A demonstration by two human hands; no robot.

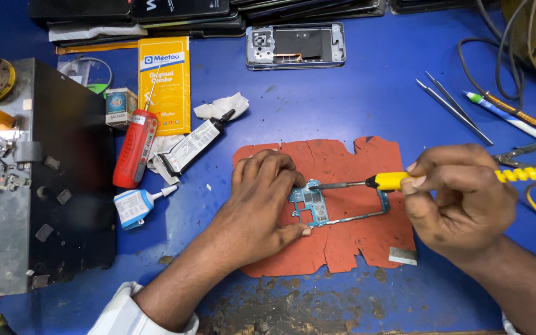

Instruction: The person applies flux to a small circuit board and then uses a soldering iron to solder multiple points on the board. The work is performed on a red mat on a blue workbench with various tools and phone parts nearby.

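The left hand [262,198] lies flat, fingers curled, and presses the small blue-green phone circuit board [310,205] onto the torn red rubber mat [342,248] in the middle of the blue bench [317,105]. The right hand [460,198] is closed around the yellow-handled soldering iron [387,181], whose metal tip touches the board's upper edge. I think the tip could slip onto the nearby fingers [280,177] or overheat small parts if the pressure is uneven.

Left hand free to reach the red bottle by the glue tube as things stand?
Probably not at once: the left hand is pressing the circuit board on the red mat. The stretch of blue table toward the red bottle looks unobstructed, though.
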